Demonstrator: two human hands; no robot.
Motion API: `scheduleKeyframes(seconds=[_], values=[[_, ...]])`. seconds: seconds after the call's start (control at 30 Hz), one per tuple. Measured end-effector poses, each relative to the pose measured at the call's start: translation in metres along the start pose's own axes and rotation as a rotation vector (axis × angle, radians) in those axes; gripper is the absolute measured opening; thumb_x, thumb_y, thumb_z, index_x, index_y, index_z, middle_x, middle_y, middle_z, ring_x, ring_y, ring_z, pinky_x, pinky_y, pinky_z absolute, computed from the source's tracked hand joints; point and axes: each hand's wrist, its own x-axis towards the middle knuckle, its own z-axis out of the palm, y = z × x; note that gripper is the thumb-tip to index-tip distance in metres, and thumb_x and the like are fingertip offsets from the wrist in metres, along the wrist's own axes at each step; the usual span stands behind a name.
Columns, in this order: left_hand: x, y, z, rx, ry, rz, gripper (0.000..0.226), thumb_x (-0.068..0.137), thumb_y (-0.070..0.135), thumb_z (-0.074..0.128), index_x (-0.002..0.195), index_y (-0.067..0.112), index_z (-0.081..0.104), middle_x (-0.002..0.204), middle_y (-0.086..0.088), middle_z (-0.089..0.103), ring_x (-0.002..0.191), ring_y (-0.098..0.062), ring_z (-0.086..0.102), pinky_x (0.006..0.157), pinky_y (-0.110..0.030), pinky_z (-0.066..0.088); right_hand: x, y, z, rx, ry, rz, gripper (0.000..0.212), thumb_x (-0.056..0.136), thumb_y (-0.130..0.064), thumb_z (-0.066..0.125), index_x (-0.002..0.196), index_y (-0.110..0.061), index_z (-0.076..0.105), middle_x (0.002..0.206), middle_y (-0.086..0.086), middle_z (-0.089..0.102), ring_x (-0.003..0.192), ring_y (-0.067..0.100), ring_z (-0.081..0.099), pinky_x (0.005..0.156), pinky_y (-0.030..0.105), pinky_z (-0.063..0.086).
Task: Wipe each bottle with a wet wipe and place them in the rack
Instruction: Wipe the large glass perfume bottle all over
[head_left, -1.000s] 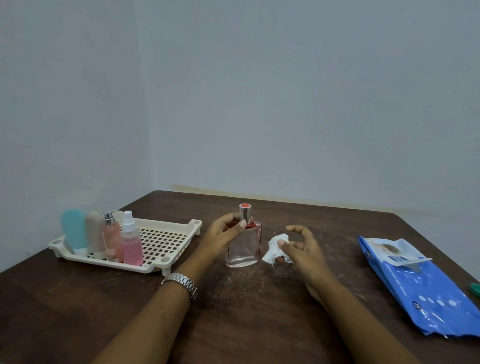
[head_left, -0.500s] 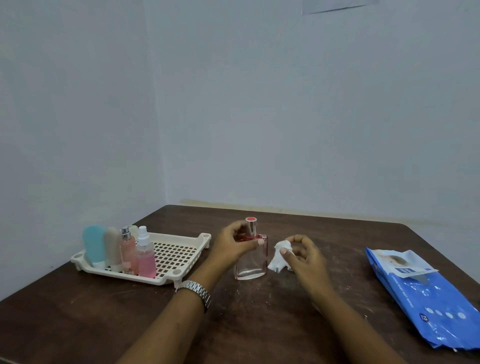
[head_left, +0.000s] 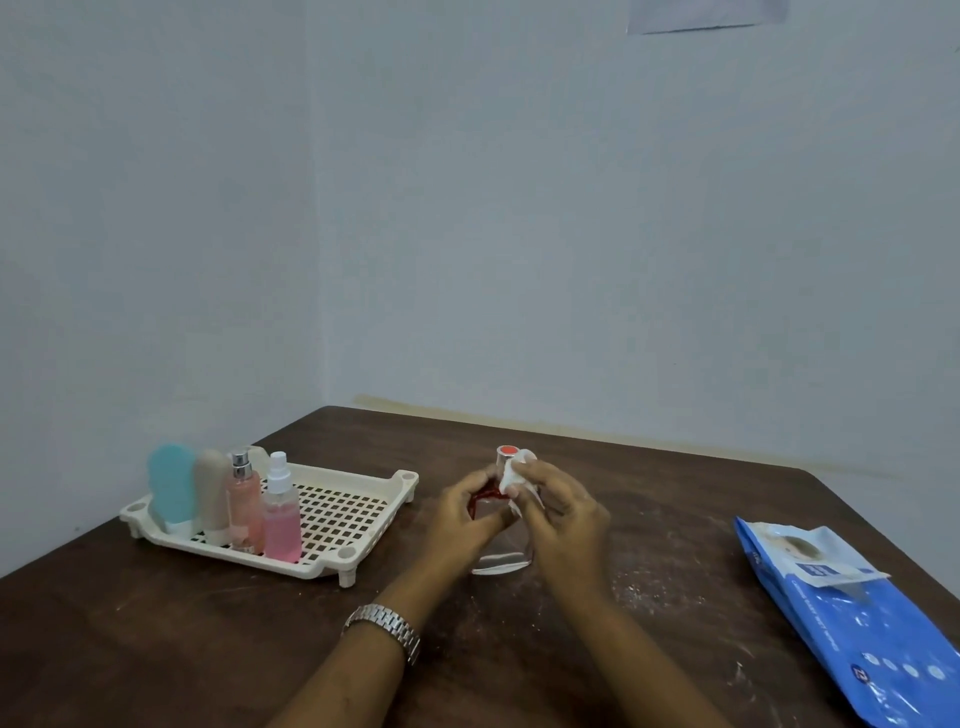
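A clear glass perfume bottle (head_left: 503, 560) with a red-topped silver cap stands on the dark wooden table (head_left: 156, 649). My left hand (head_left: 462, 525) grips its left side near the red neck. My right hand (head_left: 563, 519) holds a white wet wipe (head_left: 514, 475) against the bottle's neck and cap, covering much of the glass. The cream rack (head_left: 358, 519) sits to the left with several bottles upright at its left end: a blue one (head_left: 171, 483), a beige one (head_left: 212, 493), a pink sprayer (head_left: 244, 499) and a pink spray bottle (head_left: 282, 514).
A blue wet-wipe pack (head_left: 872, 623) lies at the right edge of the table with its flap lifted. The right part of the rack's grid holds nothing. White specks dot the tabletop near the bottle. Walls close in behind and to the left.
My right hand has brought the wipe from beside the bottle up onto its neck and cap. My left hand keeps its grip on the bottle.
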Motion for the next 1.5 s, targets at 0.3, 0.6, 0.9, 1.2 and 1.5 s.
scheduleKeyframes(seconds=[0.3,0.6,0.9,1.2,1.5], values=[[0.004,-0.007,-0.004,0.009,-0.009,-0.024,0.034,0.082,0.003,0.071,0.113,0.013,0.066,0.107,-0.002,0.072,0.103,-0.013,0.066,0.086,-0.021,0.049,0.023,-0.005,0.013,0.123,0.061,0.088,0.013,0.079,-0.009,0.072,0.085,-0.020,0.069,0.085,-0.003,0.070,0.077,0.005,0.066,0.066,0.019,0.053],[0.002,0.000,-0.002,0.012,-0.005,-0.038,0.037,0.080,0.000,0.070,0.105,0.027,0.065,0.102,0.008,0.071,0.098,-0.003,0.066,0.082,-0.018,0.049,0.014,0.003,-0.001,-0.102,-0.008,0.061,0.012,0.077,-0.008,0.073,0.073,-0.016,0.065,0.071,-0.010,0.067,0.069,0.003,0.062,0.060,0.015,0.049],[-0.004,0.001,-0.002,0.084,-0.009,-0.027,0.033,0.082,0.010,0.073,0.113,0.016,0.066,0.106,-0.001,0.071,0.102,-0.010,0.066,0.089,-0.024,0.050,0.020,-0.018,0.006,-0.013,0.022,-0.013,0.020,0.078,-0.008,0.072,0.082,-0.026,0.065,0.090,-0.006,0.066,0.085,0.005,0.063,0.069,0.017,0.053],[-0.005,0.002,-0.006,0.113,-0.045,-0.085,0.068,0.083,0.019,0.072,0.142,0.027,0.040,0.133,0.010,0.056,0.121,-0.001,0.053,0.102,-0.023,0.044,0.017,-0.002,-0.002,0.008,-0.083,0.154,0.014,0.076,-0.010,0.074,0.079,-0.013,0.061,0.083,0.000,0.067,0.078,0.014,0.066,0.069,0.033,0.056],[-0.004,0.004,-0.011,0.072,-0.157,-0.142,0.068,0.084,0.026,0.070,0.143,0.032,0.036,0.133,0.012,0.055,0.123,-0.004,0.053,0.105,-0.034,0.044,0.036,-0.011,-0.012,0.341,-0.408,0.341,0.036,0.078,-0.002,0.070,0.112,-0.008,0.060,0.101,0.008,0.071,0.093,0.022,0.067,0.074,0.028,0.054]])
